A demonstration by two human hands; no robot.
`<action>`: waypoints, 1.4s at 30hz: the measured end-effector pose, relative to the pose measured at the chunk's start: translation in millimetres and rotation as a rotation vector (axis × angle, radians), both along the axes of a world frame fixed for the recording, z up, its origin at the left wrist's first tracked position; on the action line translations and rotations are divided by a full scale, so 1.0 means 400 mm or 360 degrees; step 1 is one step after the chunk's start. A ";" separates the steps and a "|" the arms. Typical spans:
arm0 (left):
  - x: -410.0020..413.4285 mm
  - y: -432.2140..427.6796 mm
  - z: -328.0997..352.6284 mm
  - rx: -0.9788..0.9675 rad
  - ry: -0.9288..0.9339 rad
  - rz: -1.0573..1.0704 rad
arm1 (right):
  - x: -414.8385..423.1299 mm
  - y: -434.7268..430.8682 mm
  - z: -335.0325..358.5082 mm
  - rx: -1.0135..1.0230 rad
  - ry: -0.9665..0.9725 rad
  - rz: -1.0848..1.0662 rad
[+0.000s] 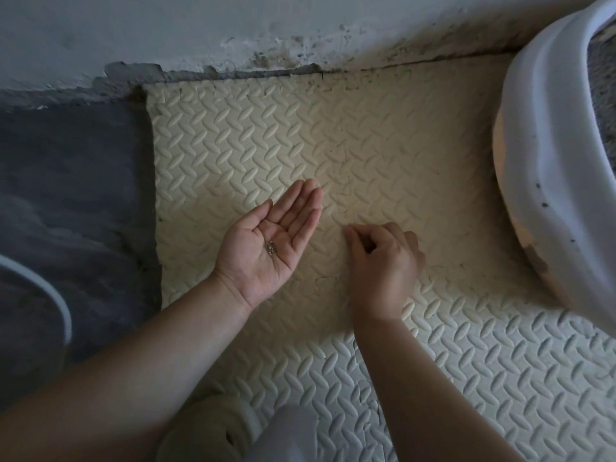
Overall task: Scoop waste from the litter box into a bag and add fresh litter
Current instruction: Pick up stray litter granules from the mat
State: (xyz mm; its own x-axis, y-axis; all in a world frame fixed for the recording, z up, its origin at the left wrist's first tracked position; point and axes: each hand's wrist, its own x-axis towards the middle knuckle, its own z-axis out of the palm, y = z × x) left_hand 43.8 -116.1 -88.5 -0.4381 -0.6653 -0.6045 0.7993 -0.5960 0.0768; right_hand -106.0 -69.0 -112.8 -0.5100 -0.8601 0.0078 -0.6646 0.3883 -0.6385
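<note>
Several litter grains lie in the palm of the upturned left hand, below its straight fingers, while the right hand curls its fingertips onto the mat, any pinch unclear.

Litter box on mat's right edge, wall behind.

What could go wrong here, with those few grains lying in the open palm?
1. The grains lie loose on the flat left hand; a small tilt may drop them back onto the foam mat.
2. The mat's ridges and the dim light may hide other small grains from the right hand, whose fingers are curled low at the mat, so some may stay behind.
</note>
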 end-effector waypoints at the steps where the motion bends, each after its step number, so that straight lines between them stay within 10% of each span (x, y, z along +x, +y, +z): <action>1: 0.001 0.000 0.002 -0.0013 -0.0007 -0.0004 | -0.002 -0.003 -0.002 -0.0010 0.0032 0.0029; 6: 0.006 -0.003 0.005 -0.0020 -0.0004 0.0002 | -0.033 -0.022 0.000 0.0040 0.0311 0.0325; 15: -0.053 -0.002 0.004 -0.0047 -0.0021 -0.0070 | 0.084 0.031 0.123 -0.0387 -0.0297 0.0353; 42: -0.075 0.020 -0.025 -0.0034 -0.0008 -0.0247 | 0.045 0.128 0.089 -0.0402 -0.0236 0.0244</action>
State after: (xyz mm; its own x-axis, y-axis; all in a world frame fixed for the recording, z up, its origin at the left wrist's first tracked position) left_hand 13.7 -108.3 -98.3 -0.5335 -0.6028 -0.5932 0.6974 -0.7104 0.0947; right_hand -87.8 -17.8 -77.1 -0.3862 -0.9073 0.1664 -0.5958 0.1076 -0.7959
